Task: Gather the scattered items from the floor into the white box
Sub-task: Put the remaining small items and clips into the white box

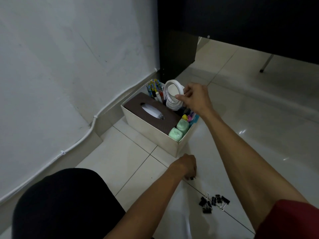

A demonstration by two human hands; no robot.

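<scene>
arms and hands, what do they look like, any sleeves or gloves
Both forearms are bare, with no gloves on the left hand or right hand and no watch in view. A dark red sleeve covers the right upper arm.

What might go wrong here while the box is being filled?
The stack of white cups that the right hand pinches sits tilted above the crowded white box; it might slide apart or tip out. The binder clips lie small and dark on the floor, so some could be missed.
</scene>
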